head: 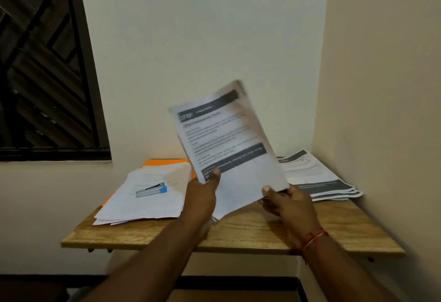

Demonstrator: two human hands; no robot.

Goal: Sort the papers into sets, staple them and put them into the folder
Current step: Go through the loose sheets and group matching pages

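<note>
Head view looks down, near the desk [238, 232].

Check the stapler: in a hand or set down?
Set down. The stapler lies on the left paper pile, untouched; both the left hand and right hand hold a printed sheaf.

1. The held sheets [229, 149] carry printed lines and 2 dark bands with white lettering, but blur leaves no word legible.
2. The stack of sheets [317, 177] by the right wall has a dark header band with spaced white capitals, too small to read with certainty.
3. The faint print on the white papers [148, 203] under the stapler [151, 190] is unreadable.
</note>
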